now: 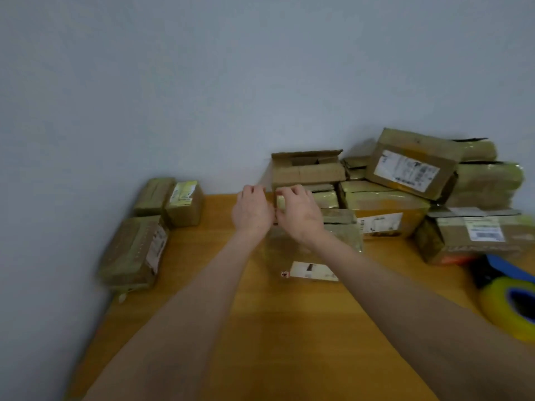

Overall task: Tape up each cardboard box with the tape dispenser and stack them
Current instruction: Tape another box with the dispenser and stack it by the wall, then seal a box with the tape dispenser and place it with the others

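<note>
My right hand (299,214) reaches over a small taped cardboard box (324,198) in the middle pile, fingers curled on its top left corner. Just left of that box is my left hand (252,211) with its fingers curled; blur hides whether it touches the box. Under my right wrist lies a flat box with a white label (312,256). Behind the small box stands an open box (307,169), flaps up. The blue tape dispenser with a yellow roll (509,302) lies at the table's right edge, away from both hands.
Taped boxes are piled at the back right (411,166) against the wall. Three more taped boxes sit at the left edge (136,253). The wooden table (275,328) stretches toward me between my forearms.
</note>
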Motion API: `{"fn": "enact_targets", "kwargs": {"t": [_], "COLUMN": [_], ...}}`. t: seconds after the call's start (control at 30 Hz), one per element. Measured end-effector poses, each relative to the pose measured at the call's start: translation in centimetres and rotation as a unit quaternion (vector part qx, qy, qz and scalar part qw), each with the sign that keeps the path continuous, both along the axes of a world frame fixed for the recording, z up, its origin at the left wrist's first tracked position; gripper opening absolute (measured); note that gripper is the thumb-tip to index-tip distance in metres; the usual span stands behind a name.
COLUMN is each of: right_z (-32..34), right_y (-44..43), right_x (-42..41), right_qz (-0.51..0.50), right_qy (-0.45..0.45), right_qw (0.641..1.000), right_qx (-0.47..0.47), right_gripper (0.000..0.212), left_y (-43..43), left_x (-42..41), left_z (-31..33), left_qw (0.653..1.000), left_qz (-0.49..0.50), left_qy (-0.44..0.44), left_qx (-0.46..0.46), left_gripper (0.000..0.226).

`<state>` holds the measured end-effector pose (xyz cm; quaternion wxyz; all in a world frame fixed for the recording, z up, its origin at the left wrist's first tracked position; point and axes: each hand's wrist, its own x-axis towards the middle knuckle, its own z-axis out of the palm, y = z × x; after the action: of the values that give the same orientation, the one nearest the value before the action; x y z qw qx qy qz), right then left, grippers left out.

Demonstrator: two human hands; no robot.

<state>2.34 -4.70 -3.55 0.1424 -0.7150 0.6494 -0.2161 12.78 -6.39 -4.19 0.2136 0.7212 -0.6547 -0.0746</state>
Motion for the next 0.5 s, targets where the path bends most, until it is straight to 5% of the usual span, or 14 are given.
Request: {"fn": "enact_targets", "kwargs": {"t": [0.27,0.5], "right_z": [-2.0,-4.9], "right_y": [4.6,4.9], "right_x": [-18.7,-23.7], "right_qz": [-0.029,-0.036], "right_qy": [0.017,-0.125], "right_qw": [0.997,0.972], "right_qx": [0.064,0.196], "right_gripper": [0.045,0.054], "left_y": [5.6,6.8], "left_x": [-17.1,-17.5], "left_z": [-1.6,-2.5], "left_qw": [1.000,0.994], "left_qz": [-0.004,0.097], "left_qy": [0.010,0.003], "left_qx": [-0.002,0.059], "left_gripper": [0.040,0.046]}}
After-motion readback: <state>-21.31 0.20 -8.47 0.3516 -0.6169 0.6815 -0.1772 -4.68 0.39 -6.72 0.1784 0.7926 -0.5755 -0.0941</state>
